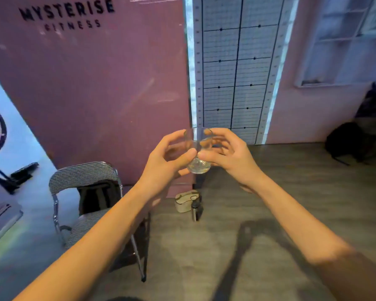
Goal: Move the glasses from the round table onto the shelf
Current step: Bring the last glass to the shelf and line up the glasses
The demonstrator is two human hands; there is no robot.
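A clear drinking glass [199, 152] is held upright in mid-air at the centre of the view, above the floor. My left hand [163, 161] wraps its left side, thumb and fingers on the wall. My right hand [230, 155] grips its right side, thumb near the lower part. Both arms reach forward from the bottom of the frame. Neither the round table nor the shelf is in view.
A folding chair [85, 192] with a dark bag on it stands at lower left. A small beige bag [186, 202] and a dark bottle [195, 210] sit on the wooden floor by the pink wall [96, 94]. A black backpack [347, 140] lies at right.
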